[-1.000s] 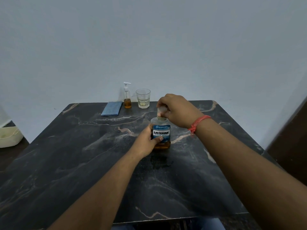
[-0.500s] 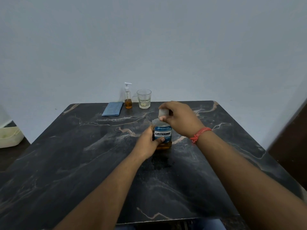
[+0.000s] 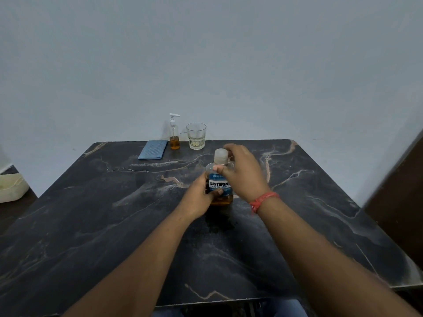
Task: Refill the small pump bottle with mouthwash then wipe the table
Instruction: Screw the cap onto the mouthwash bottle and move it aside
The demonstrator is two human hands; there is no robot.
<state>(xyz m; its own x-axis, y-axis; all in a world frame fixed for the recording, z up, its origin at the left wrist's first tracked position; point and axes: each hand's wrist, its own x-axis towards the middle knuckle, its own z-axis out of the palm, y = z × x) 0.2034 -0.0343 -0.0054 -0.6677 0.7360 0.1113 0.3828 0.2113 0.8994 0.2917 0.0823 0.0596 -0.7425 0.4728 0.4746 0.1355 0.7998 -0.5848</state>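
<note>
Since a second ago, shifted off the cap [image 3: 221, 156]: right hand [image 3: 243, 173], fingers loosely curled beside it. Gripped around mouthwash bottle [image 3: 220, 187] mid-bench [image 3: 96, 216]: left hand [image 3: 201, 197]. Standing far back: pump bottle [image 3: 174, 133].

mouthwash bottle [image 3: 220, 183]: right side of its label and body hidden behind the right hand [image 3: 243, 173]; lower left hidden behind the left hand [image 3: 198, 197].
label small print: too small to read.
cream container [image 3: 11, 187]: cut off by the left edge of the frame.
dark panel [image 3: 402, 202]: cut off by the right edge.
forearms: cut off at the bottom edge.
</note>
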